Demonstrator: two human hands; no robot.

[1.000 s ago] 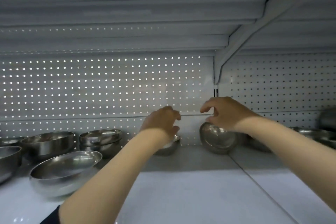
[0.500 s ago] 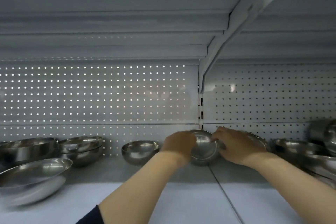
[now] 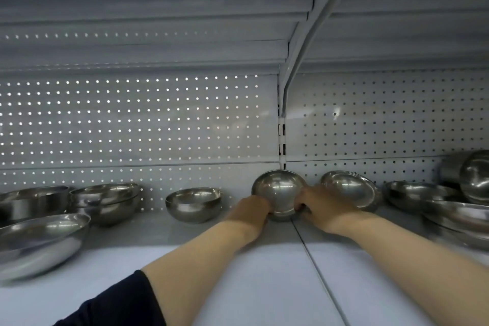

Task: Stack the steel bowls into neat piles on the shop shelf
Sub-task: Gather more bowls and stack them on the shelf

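Two hands clamp one tilted bowl (image 3: 277,190) at the back of the shelf (image 3: 251,272) — left hand (image 3: 250,210) and right hand (image 3: 321,208) curled round its lower rim from either side, likely to steady it for nesting. Left of the left hand sits a single bowl (image 3: 194,204); just behind the right hand leans another bowl (image 3: 349,189) — apparently next for the pile.

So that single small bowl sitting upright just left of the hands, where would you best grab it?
Probably by its rim. The single small bowl sits upright on the shelf, mouth up, and its rounded, polished sides give little purchase. Come from the front and above: thumb inside, fingers outside. The near side is unobstructed, while the pegboard wall stands behind it.
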